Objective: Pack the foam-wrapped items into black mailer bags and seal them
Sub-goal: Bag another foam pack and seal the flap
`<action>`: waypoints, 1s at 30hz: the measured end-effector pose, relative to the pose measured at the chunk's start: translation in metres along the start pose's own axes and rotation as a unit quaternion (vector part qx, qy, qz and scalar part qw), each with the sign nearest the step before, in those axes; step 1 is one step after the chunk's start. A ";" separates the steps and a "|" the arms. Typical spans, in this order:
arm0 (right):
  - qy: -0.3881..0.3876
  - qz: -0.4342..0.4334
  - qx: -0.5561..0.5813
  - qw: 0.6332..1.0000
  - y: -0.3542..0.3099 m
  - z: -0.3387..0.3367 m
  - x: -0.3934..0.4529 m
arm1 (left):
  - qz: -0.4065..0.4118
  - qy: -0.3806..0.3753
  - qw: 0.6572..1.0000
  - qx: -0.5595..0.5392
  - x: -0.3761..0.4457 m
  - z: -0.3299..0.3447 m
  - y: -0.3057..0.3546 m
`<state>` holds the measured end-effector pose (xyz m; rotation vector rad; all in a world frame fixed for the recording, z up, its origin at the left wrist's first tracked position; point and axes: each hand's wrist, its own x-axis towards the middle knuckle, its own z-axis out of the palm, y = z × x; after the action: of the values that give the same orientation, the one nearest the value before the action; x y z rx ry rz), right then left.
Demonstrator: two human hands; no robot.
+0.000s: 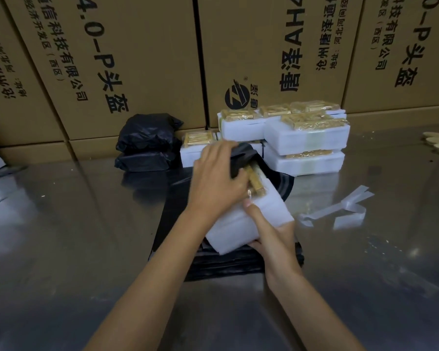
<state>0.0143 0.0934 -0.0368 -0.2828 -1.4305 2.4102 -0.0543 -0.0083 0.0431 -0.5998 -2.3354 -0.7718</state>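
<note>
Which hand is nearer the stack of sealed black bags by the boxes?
Left. The left hand, gripping the black mailer bag's mouth, sits just right of the sealed bags. The right hand holds the foam-wrapped item farther away, nearer the person.

Left hand (217, 178) grips black bag (241, 158); right hand (271, 239) holds foam-wrapped item (243, 221).
</note>
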 end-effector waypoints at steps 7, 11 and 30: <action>0.013 0.012 -0.017 1.000 -0.001 -0.007 0.005 | -0.134 -0.135 0.982 -0.005 0.062 0.036 0.024; 0.028 0.054 -0.010 0.998 -0.009 -0.012 0.021 | -0.006 -0.217 0.973 -0.078 0.037 0.028 0.048; -0.006 0.193 0.131 0.972 -0.014 0.032 0.026 | -0.318 0.088 0.938 -0.106 -0.061 0.012 -0.039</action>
<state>-0.0185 0.0829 -0.0093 -0.5219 -1.1244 2.8773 -0.0375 -0.0425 -0.0201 0.1691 -2.2967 -1.3160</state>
